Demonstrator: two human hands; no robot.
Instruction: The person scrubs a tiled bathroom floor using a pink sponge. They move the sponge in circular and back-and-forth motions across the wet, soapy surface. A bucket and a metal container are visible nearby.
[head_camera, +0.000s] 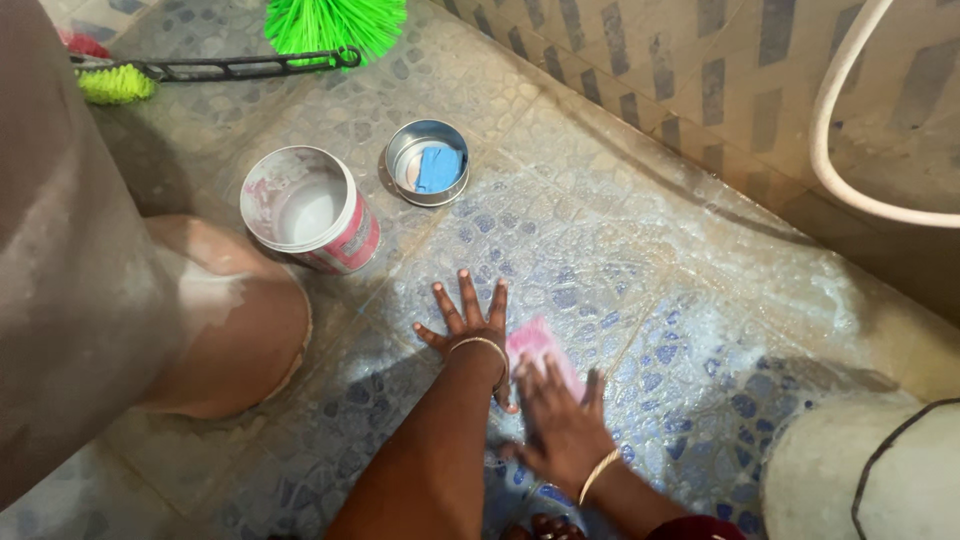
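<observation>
The pink cloth (540, 352) lies under the right hand (562, 425), at 3 o'clock from the left hand (470, 325), which is flat, fingers wide. Wet soapy tile floor (640, 260); tiled wall (700, 70) at 1 o'clock.

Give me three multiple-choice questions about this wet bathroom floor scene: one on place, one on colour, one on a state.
1. Where does the blue soap piece lie?
A. in the round metal tin
B. in the white tub
C. on the bare tiles

2. What colour is the cloth under the right hand?
A. green
B. pink
C. black

3. How is the left hand placed?
A. clenched
B. flat, fingers spread
C. lifted

Answers:
1 A: blue soap piece sits inside the round metal tin.
2 B: cloth beneath the right hand is pink.
3 B: left hand presses the tiled floor.
</observation>
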